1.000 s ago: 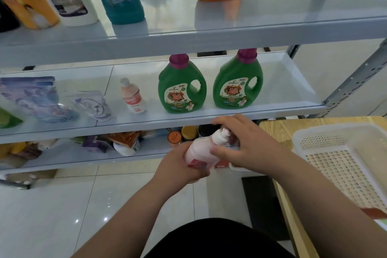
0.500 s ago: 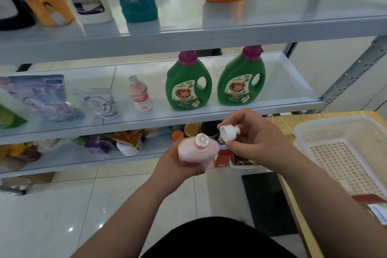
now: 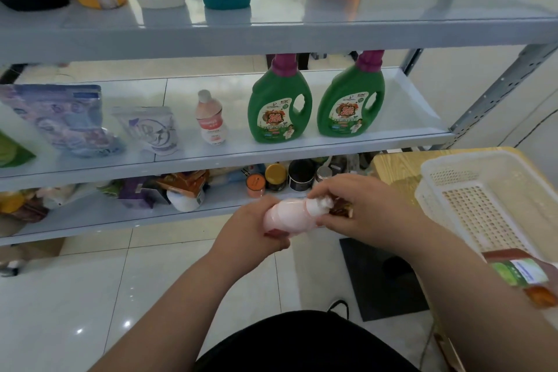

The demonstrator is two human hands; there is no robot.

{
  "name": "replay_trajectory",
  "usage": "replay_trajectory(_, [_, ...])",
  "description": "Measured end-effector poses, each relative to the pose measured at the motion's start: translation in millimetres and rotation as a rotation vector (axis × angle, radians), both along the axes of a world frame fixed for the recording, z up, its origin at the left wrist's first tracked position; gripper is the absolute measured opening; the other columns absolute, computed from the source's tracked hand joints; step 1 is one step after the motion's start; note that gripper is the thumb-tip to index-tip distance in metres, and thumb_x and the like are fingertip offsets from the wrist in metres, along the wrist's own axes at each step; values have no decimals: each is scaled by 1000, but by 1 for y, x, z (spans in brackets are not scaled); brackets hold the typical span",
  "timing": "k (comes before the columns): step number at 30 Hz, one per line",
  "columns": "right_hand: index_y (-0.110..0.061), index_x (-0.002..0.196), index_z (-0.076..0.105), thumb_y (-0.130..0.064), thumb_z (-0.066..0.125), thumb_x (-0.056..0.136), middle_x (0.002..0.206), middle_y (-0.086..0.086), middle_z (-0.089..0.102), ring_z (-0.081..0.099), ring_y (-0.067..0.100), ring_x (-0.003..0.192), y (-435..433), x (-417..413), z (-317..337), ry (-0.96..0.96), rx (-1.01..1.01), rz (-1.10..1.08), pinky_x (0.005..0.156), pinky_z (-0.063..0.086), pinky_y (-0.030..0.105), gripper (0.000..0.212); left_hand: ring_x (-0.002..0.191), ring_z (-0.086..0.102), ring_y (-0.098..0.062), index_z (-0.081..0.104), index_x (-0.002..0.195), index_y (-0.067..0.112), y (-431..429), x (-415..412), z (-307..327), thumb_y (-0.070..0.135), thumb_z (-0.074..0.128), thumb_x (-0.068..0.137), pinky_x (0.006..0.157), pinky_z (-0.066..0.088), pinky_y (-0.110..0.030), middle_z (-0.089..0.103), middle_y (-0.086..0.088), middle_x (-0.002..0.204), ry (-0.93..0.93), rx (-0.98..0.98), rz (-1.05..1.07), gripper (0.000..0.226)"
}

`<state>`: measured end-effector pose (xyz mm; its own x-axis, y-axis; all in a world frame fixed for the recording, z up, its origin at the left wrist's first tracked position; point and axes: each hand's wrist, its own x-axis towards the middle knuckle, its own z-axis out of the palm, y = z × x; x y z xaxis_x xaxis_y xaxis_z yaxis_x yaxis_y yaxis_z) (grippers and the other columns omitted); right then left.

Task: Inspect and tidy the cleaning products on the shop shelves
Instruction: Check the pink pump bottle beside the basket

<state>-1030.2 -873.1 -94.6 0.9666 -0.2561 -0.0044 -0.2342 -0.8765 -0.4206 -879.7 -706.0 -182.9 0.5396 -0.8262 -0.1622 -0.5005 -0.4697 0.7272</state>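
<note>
While the left hand wraps curled fingers round the body of the pink bottle and the right hand pinches the white cap between thumb and fingertips, the item hangs in the air in front of the lowest shelf, tilted almost flat with its cap end to the right. Step in hand, as judged: working the cap on the neck as part of inspection; whether it is being tightened or loosened cannot be told. Handling notes: bring the bottle closer to upright before the cap comes free, since a soft plastic body tilted this far may spill if squeezed. Hold the body firmly but lightly. Seat the cap square on the thread and turn until snug, not forced. Likely destination: the middle shelf, where a matching pink bottle stands upright with bare shelf on both sides. Set the held one just beside it, label outward. Neighbours on that shelf: first green jug near the matching bottle, second green jug further right, a pale pouch to the left. At right: white basket on the wooden tabletop.
</note>
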Motion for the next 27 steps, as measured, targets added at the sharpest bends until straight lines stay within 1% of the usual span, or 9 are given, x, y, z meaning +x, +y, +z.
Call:
replay_trajectory(3, [-32,104,57,-68,51,91,93,-15,60,56,6,85,15,2,-4,162,-123,-97,63,38,18,39,91,57,-11,60,116,36,11,0,0,29,85,71,69,44,-17,59,18,99,-47,24,-31,52])
replay_trajectory(5, [-37,121,51,-65,53,91,112,-16,58,57,7,99,24,-2,-9,151,-43,-112,73,47,25,42,91,56,-12,59,118,35,18,-2,-1,30,86,71,68,42,-15,59,18,100,-33,39,-28,54])
replay_trajectory(7, [-42,130,44,-49,56,90,124,-17,54,57,9,105,33,-9,-13,104,38,-59,82,53,31,42,92,57,-12,58,120,35,23,-3,-4,30,87,71,69,43,-15,61,16,102,-3,55,-21,57])
replay_trajectory(10, [-35,119,46,-50,44,95,107,-13,62,60,9,87,41,-16,-19,145,-69,-107,72,55,32,28,92,56,-11,57,119,36,25,-7,-7,32,88,70,67,41,-13,61,16,103,-7,72,-50,58])
replay_trajectory(14, [-38,132,42,-51,51,96,109,-19,57,58,4,87,38,-31,-27,170,-21,-162,72,54,28,39,92,58,-13,56,115,38,17,-15,-10,31,88,69,68,43,-20,62,15,101,23,84,-85,56])
replay_trajectory(17, [-31,110,52,-59,45,97,84,-15,57,51,0,69,29,-46,-30,189,-90,-223,63,49,26,32,89,56,-12,54,109,40,6,-25,-8,31,86,69,66,41,-17,61,16,98,9,81,-136,53])
replay_trajectory(20, [-37,119,48,-60,51,94,101,-19,59,53,-4,78,17,-60,-33,157,-8,-250,68,51,23,34,86,56,-11,51,105,42,-12,-37,-8,31,86,68,64,43,-20,59,18,92,19,88,-155,52])
replay_trajectory(23, [-35,116,49,-61,46,96,93,-15,61,54,-1,74,-2,-73,-31,173,-53,-296,68,52,26,33,89,58,-13,54,109,40,-35,-50,-4,31,86,68,68,47,-26,61,16,96,12,105,-203,53])
replay_trajectory(27, [-34,129,47,-57,52,97,111,-12,62,58,7,88,-30,-91,-31,107,19,-292,76,53,29,40,86,64,-12,55,112,40,-71,-66,-1,35,85,66,72,57,-35,65,14,95,47,137,-226,55])
